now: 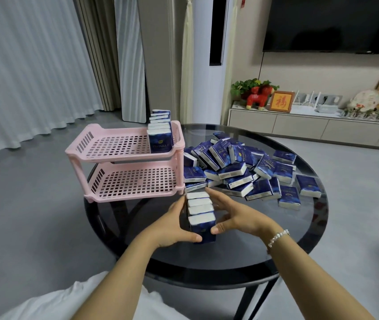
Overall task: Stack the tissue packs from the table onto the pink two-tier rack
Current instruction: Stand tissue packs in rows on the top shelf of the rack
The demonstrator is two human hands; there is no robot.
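Grey floor [34, 204] all around. White sheer curtains [27, 65] hang at ten o'clock, a tall mirror [130, 65] at twelve. A dark television [331, 21] fills two o'clock above a low pale cabinet [299, 127] carrying a red horse figurine [259, 98].

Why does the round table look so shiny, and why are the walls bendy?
Head view: the round black glass table is glossy and mirrors the room's soft light; the wide-angle lens bows the white curtains at the edges; the row of blue tissue packs between both hands stays fairly sharp.
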